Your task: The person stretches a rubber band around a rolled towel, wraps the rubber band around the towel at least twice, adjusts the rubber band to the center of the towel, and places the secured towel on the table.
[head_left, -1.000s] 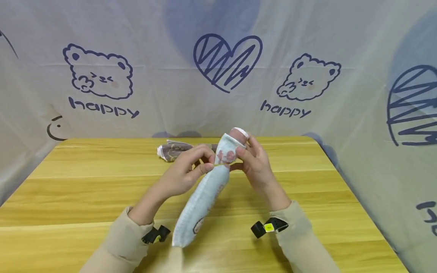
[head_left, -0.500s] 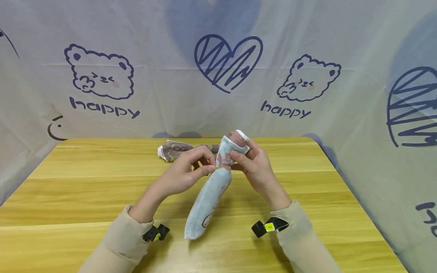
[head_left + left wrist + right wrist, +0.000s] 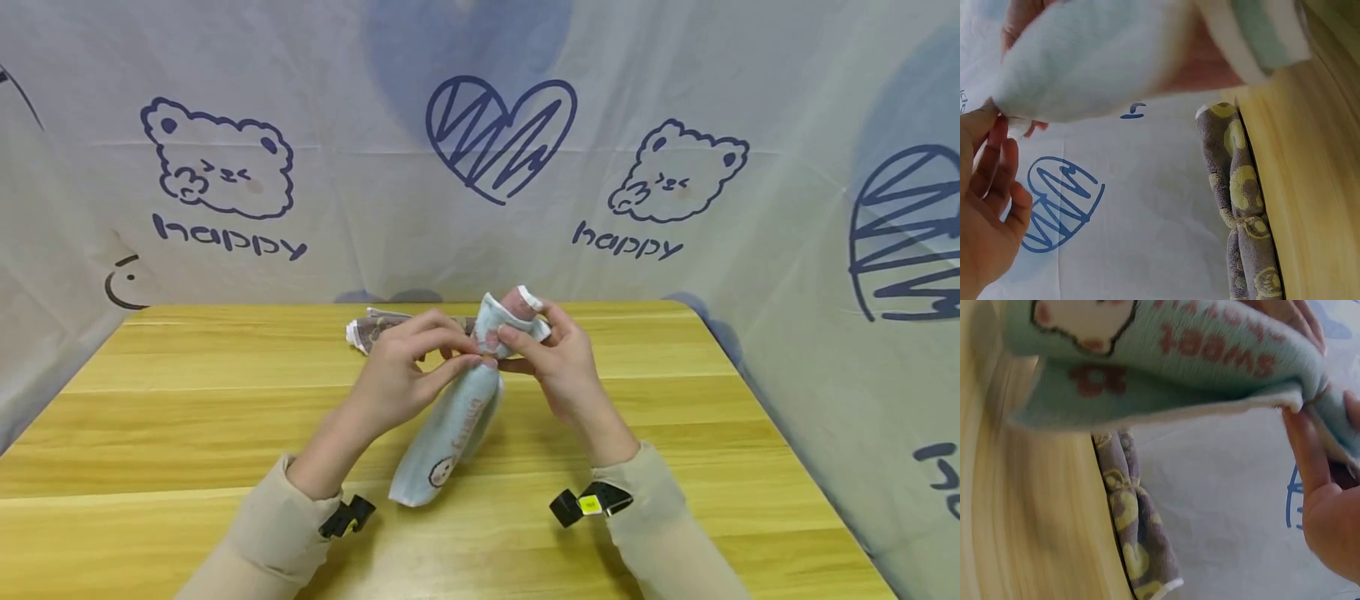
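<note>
A light blue towel (image 3: 442, 442) with pink lettering and a bear-like face hangs slanting over the table, cinched into a narrow neck near its upper end. With thumb and fingertips, my left hand (image 3: 405, 367) pinches at that neck. A thin band (image 3: 1320, 394) shows around the neck in the right wrist view. My right hand (image 3: 561, 371) grips the short upper part, thumb on the near face and fingers behind. Behind my left hand lies a brown-purple towel (image 3: 382, 331) with yellow patterns; in the left wrist view this patterned towel (image 3: 1244, 187) is gathered at its middle.
The wooden table (image 3: 225, 433) runs back to a pale cloth backdrop (image 3: 360, 208) printed with hearts and bears. Both wrists carry black straps with small cameras, the right camera (image 3: 566, 507) near the table's front.
The blue towel's lower part has swung and turned, so its lettering and face show more now. Both hands stay at the neck, the left fingertips slightly further right.
</note>
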`<state>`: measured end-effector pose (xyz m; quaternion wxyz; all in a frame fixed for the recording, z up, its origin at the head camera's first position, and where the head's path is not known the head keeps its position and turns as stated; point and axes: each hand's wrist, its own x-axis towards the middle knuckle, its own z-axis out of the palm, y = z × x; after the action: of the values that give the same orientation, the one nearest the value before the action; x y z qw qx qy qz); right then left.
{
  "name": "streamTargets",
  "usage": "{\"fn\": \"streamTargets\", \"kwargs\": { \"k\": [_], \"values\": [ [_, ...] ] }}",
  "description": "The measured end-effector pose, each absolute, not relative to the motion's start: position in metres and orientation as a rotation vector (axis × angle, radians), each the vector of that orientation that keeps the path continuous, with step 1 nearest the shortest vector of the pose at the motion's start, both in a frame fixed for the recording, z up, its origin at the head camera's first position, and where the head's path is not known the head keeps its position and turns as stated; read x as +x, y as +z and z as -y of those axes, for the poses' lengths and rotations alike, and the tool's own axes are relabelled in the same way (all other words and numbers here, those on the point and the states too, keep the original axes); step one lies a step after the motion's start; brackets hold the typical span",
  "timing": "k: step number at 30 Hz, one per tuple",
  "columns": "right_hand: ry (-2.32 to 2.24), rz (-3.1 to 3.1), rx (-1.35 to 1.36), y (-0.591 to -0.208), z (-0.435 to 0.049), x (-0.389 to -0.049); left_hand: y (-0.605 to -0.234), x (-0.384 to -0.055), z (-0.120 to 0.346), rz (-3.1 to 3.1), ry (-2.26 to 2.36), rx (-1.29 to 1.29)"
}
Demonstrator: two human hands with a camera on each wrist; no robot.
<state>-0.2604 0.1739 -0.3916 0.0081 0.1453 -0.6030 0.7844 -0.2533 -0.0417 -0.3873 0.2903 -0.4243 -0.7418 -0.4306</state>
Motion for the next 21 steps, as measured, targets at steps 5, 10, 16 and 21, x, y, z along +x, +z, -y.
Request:
{"fn": "streamTargets", "kwargs": {
  "k": [5, 10, 16, 21],
  "values": [
    [2.444, 1.836, 0.312, -0.387, -0.167, -0.256, -0.388, -0.252, 0.042, 1.962, -1.034, -1.080],
    [2.391, 1.808, 0.197, -0.384, -0.160, -0.251, -0.389, -0.251, 0.040, 1.968, -1.006, -1.064],
    [2.335, 1.781, 0.125, -0.380, -0.157, -0.246, -0.392, -0.248, 0.034, 1.991, -0.982, -1.063],
    [2.299, 1.777, 0.087, -0.379, -0.157, -0.244, -0.396, -0.245, 0.028, 2.090, -0.892, -1.038]
  ]
}}
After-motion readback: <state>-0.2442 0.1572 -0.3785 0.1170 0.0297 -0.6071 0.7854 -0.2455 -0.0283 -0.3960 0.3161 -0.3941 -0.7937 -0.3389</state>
